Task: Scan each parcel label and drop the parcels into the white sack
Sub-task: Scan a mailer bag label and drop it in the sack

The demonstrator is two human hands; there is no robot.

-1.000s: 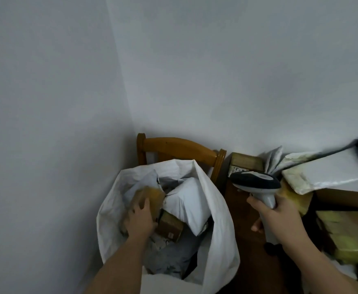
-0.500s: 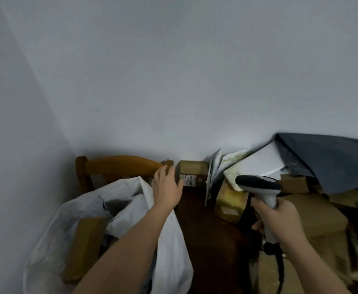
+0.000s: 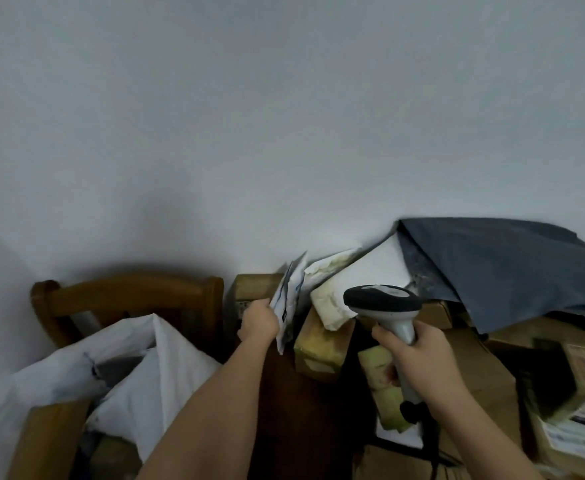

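The white sack stands open at the lower left with a brown box and other parcels inside. My left hand reaches past it to a thin white flat parcel standing on edge and grips its left edge, just in front of a small cardboard box. My right hand grips the handle of the grey barcode scanner, whose dark head points left toward the parcel pile. A crumpled white-yellow parcel lies between the flat parcel and the scanner.
A wooden chair stands behind the sack against the wall. Cardboard boxes with labels are piled at the right under a dark grey poly bag. A dark wooden tabletop shows between my arms. The scanner's cable hangs down.
My left hand left the sack and moved right, past the small box, to the thin white parcel. My view swung right. The scanner hand has stayed roughly in place.
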